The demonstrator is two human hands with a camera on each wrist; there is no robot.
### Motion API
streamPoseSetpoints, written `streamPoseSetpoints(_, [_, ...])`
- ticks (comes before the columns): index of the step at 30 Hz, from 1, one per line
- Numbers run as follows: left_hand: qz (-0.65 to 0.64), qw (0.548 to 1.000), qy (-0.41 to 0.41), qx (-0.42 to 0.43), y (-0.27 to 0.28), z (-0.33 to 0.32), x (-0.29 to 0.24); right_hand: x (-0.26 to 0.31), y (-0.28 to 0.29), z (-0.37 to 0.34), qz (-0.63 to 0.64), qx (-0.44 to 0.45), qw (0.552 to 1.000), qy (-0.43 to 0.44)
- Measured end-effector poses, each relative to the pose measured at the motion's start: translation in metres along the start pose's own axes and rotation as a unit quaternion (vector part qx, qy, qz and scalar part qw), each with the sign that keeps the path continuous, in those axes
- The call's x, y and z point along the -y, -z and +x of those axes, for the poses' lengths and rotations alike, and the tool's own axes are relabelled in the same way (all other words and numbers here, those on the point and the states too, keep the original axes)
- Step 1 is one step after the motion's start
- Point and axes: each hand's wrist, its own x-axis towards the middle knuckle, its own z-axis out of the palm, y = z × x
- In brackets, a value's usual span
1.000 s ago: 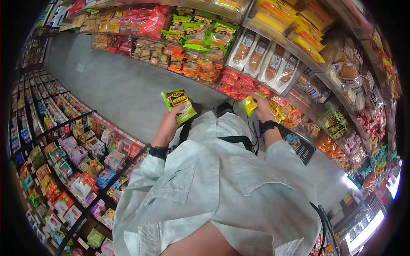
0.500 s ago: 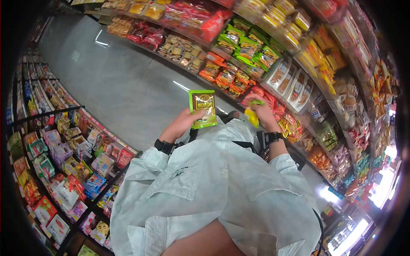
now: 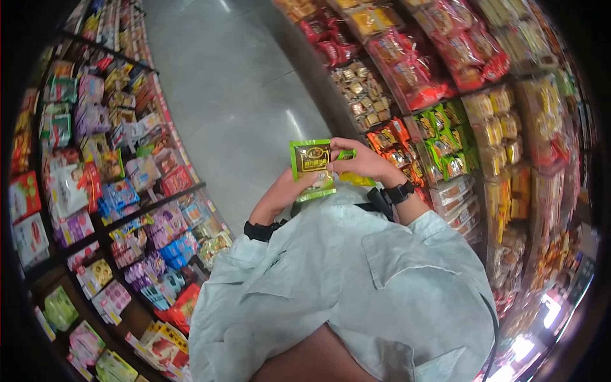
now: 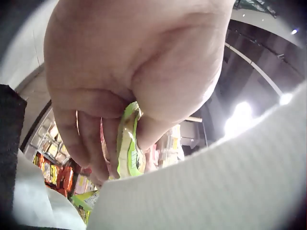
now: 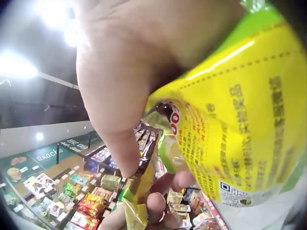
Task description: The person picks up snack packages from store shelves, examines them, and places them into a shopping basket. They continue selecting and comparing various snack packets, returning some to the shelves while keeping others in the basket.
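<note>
In the head view my left hand (image 3: 283, 193) pinches a green-edged snack packet (image 3: 312, 158) with a dark label, its printed front facing up. The left wrist view shows that packet (image 4: 127, 146) edge-on between thumb and fingers. My right hand (image 3: 364, 159) has come in from the other side, its fingertips right at the packet's right edge. A yellow and green snack packet (image 5: 240, 124) is held in the right hand, its printed yellow side large in the right wrist view. Part of this yellow packet is hidden behind the right hand in the head view.
Shelves of bagged snacks (image 3: 445, 140) rise close on the right, with green and orange packets nearest. On the left stands a rack of colourful packages (image 3: 114, 165) with a dark frame. A grey floor aisle (image 3: 235, 76) runs ahead between them.
The two hands have come together in front of the body, the right hand moving in to the left hand's packet. The view has turned, and the right shelves now run alongside.
</note>
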Motion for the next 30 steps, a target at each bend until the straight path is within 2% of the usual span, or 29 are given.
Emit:
streamPoseSetpoints(1, [0.001, 1.000, -0.003, -0.012, 0.003, -0.001, -0.006, 0.004, 0.001, 0.011, -0.045, 0.003, 0.999, 0.012])
streamPoseSetpoints(4, [0.018, 0.998, 0.002, -0.058, 0.017, 0.004, -0.012, 0.003, 0.008, 0.048, -0.072, 0.018, 0.996, 0.044])
streamPoseSetpoints(5, [0.012, 0.998, -0.001, -0.067, 0.023, 0.008, -0.015, 0.013, 0.009, 0.058, -0.036, 0.019, 0.999, 0.023])
streamPoseSetpoints(8, [-0.002, 0.992, -0.011, -0.127, 0.040, 0.026, -0.029, 0.026, 0.027, 0.096, -0.092, 0.018, 0.994, 0.059])
streamPoseSetpoints(13, [-0.028, 0.977, -0.030, -0.210, 0.069, 0.073, -0.068, 0.052, 0.063, 0.162, 0.057, 0.064, 0.996, -0.001])
streamPoseSetpoints(16, [-0.005, 0.960, -0.033, -0.279, 0.093, 0.101, -0.082, 0.092, 0.083, 0.193, 0.212, 0.023, 0.976, -0.051])
streamPoseSetpoints(19, [0.050, 0.944, -0.005, -0.325, 0.094, 0.132, -0.117, 0.101, 0.117, 0.229, 0.230, -0.035, 0.972, -0.021])
streamPoseSetpoints(22, [0.092, 0.954, -0.034, -0.283, 0.104, 0.177, -0.133, 0.119, 0.135, 0.246, 0.192, -0.118, 0.973, 0.050])
streamPoseSetpoints(23, [0.106, 0.965, -0.018, -0.239, 0.106, 0.189, -0.144, 0.124, 0.136, 0.249, 0.175, -0.147, 0.971, 0.073])
streamPoseSetpoints(26, [0.119, 0.983, -0.074, -0.123, 0.096, 0.232, -0.176, 0.108, 0.133, 0.276, 0.037, -0.247, 0.958, 0.142])
streamPoseSetpoints(27, [0.185, 0.979, -0.055, -0.060, 0.097, 0.244, -0.193, 0.115, 0.137, 0.276, 0.047, -0.236, 0.965, 0.110])
streamPoseSetpoints(30, [0.295, 0.954, -0.058, -0.001, 0.118, 0.283, -0.199, 0.142, 0.139, 0.257, 0.063, -0.304, 0.946, 0.093])
